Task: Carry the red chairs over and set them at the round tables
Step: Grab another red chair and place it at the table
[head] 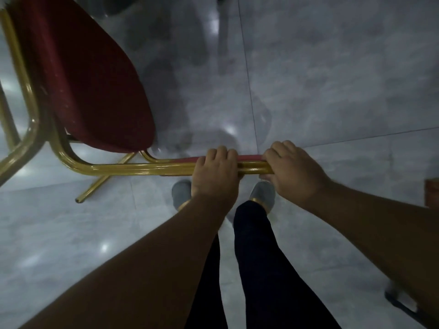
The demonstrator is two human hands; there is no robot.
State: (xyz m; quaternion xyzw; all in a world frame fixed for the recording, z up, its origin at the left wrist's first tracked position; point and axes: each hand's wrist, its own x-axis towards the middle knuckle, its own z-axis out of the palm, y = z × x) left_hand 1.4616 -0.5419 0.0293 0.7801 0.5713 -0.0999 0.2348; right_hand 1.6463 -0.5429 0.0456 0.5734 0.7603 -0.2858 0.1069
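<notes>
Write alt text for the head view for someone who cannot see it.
Both hands, left hand and right hand, grip the gold frame at the top of a red chair held tilted over grey floor tiles, the person's feet below.

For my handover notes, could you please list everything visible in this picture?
red chair: one or more stacked, red padding, gold metal frame, upper left, tilted, both hands on its top rail
floor: grey glossy tiles, all around
brown object: one, right edge, cut off, unclear what it is
dark object: one, lower right, blurred
shoes: two, grey, below the rail
legs: two, dark trousers, bottom centre
left hand: closed on the rail
right hand: closed on the rail
</notes>
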